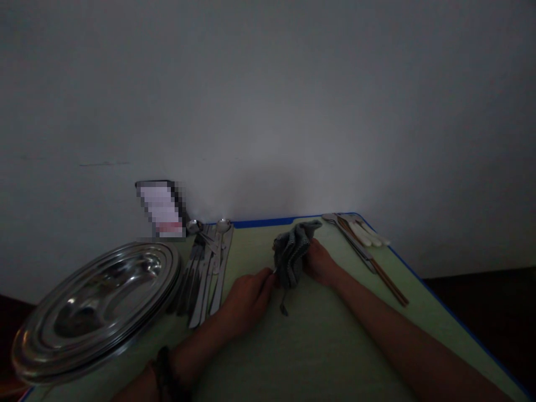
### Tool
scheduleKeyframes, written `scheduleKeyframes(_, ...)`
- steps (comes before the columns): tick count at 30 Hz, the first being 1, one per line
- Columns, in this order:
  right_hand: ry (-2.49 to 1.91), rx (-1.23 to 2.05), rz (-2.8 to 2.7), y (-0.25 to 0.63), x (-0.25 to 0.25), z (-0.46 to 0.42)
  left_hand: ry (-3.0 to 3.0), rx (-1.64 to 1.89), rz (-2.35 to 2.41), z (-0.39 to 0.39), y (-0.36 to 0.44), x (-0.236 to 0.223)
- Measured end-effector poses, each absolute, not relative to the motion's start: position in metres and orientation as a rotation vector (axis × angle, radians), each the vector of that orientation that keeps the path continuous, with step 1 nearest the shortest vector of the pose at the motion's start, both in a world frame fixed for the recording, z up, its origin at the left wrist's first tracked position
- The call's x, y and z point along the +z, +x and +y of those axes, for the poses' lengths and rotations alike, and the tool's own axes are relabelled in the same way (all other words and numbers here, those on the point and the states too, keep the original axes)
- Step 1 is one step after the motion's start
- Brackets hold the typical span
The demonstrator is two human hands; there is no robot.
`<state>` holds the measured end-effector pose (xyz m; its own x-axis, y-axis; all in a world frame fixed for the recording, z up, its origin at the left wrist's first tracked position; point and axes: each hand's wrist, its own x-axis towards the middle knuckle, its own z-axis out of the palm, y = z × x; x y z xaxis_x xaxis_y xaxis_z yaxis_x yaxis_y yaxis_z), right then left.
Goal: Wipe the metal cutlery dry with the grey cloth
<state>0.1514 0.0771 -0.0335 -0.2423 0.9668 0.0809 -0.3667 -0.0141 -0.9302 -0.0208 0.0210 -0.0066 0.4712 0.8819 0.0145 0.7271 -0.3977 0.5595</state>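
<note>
1. Your left hand [247, 298] lies toward the middle of the table [318, 346], fingers curled, pinching the handle end of a small metal utensil [281, 290] against the cloth; which kind of utensil cannot be told in this dim light. A dark wristband [165, 371] sits on that forearm.
2. Your right hand [320, 262] is closed around one grey cloth [293, 254], bunched upright just beyond the middle of the table, with the utensil wrapped in its lower folds.
3. Handling, as judged: the cloth is soft and light and will slump wherever unsupported, so grip it in a full handful about the wrapped part. The utensil looks stiff, thin and probably slick; hold it by the handle, not the covered end.
4. At the near left corner, stacked steel trays [96, 307] overhang the table edge; at least two rims show, the exact count unclear.
5. Just right of them lies a row of steel cutlery [207, 268], roughly six to eight pieces overlapping, two spoon bowls visible at the far end.
6. Along the far right edge lies a second cutlery group [364, 245]: about three white-handled pieces and one pair of brown chopsticks.
7. A blurred card [161, 209] stands at the far edge against the wall.
</note>
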Motion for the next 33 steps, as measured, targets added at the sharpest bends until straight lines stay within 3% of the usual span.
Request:
scheduleKeyframes(13,-0.609,1.886,-0.966,0.154,-0.015,0.067,1.952,0.593,1.308,0.023,-0.024,-0.006)
scheduleKeyframes(19,-0.602,1.661,-0.657,0.157,-0.023,0.083,1.647,0.784,1.245,0.030,-0.027,-0.014)
scheduleKeyframes(33,-0.694,1.855,-0.787,0.160,-0.018,0.073,1.854,0.593,1.277,0.027,-0.025,-0.008)
